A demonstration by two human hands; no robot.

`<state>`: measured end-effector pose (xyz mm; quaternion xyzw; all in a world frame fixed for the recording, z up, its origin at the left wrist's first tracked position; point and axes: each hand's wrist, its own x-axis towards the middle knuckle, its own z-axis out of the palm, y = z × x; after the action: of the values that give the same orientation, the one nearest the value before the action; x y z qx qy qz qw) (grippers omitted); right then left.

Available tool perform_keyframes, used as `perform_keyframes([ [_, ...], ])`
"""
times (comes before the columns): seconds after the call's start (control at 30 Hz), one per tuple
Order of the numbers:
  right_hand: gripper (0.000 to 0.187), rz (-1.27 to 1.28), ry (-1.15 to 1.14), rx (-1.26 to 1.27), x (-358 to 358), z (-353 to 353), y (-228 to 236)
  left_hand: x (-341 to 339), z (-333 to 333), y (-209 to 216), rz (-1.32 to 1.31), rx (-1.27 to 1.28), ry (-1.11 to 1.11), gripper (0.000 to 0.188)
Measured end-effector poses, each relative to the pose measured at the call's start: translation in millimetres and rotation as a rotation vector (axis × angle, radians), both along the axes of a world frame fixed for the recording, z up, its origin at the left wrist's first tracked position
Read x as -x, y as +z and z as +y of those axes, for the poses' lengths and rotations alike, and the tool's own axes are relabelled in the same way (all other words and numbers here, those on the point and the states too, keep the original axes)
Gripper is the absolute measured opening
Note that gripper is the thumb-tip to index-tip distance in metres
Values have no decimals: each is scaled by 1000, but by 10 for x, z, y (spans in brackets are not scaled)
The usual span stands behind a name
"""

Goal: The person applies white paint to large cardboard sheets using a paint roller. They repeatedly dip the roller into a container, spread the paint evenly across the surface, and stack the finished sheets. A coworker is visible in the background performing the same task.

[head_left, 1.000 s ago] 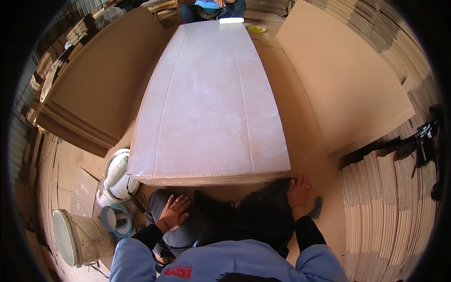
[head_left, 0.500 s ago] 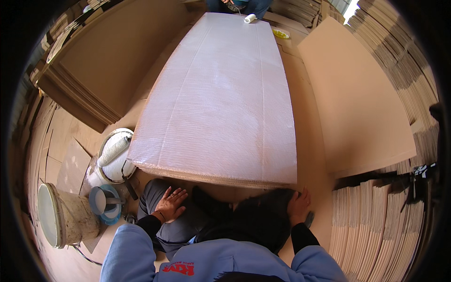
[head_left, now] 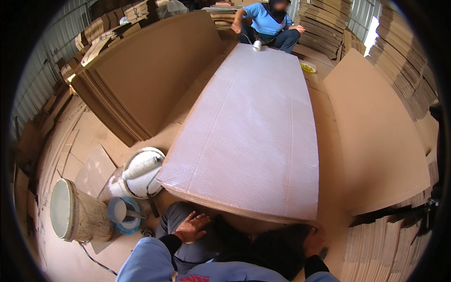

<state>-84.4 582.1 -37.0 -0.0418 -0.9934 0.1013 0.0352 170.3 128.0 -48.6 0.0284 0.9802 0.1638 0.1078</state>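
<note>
My left hand (head_left: 191, 227) rests on my left knee with its fingers spread, holding nothing. On my right knee lies my right hand (head_left: 314, 240), its fingers stretched out and also holding nothing. Just ahead of my knees is a low stack of cardboard sheets (head_left: 249, 136), its top wet with a whitish coat. To the left of its near corner, a paint roller (head_left: 141, 168) lies across a bucket (head_left: 162, 153) of white liquid. At the far end, a person in blue (head_left: 266, 21) squats with a second white roller (head_left: 257, 45) on the top sheet.
Left of the bucket are a blue basin (head_left: 137, 226) with a cup-like vessel in it and a dirty pail (head_left: 89, 216). Brown boards (head_left: 141, 75) lean at the left. A large cardboard sheet (head_left: 376, 141) and bundled cardboard (head_left: 376, 249) lie at the right.
My view has tipped up and shifted left, bringing the far person's upper body into sight. Both my hands stay on my knees. The far roller remains near the stack's far edge.
</note>
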Motion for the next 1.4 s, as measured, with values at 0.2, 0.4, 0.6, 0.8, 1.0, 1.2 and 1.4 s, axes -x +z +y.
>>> perform_keyframes([
  [0.2, 46, -20, -13, 150, -21, 32, -37, -19, -3, 30, -16, -4, -12, 57],
  [0.4, 46, -23, -10, 88, -32, 46, 33, -2, 23, 84, 42, -57, -16, 57],
  [0.6, 47, -13, -35, 138, -33, 41, -18, -28, 36, 27, 59, -36, -15, 56],
  [0.8, 48, -37, -49, 232, -62, 52, -15, -51, 31, -22, 57, -19, -12, 57],
  [1.0, 45, -30, -42, 193, -39, 35, 20, -34, 48, 28, 32, -14, 5, 57],
  [1.2, 45, -43, -62, 185, -46, 23, 17, -25, 45, 43, 27, -19, 12, 58],
  [1.4, 44, 1, -18, 211, -25, 30, -7, -38, 42, 47, 74, -24, -11, 56],
])
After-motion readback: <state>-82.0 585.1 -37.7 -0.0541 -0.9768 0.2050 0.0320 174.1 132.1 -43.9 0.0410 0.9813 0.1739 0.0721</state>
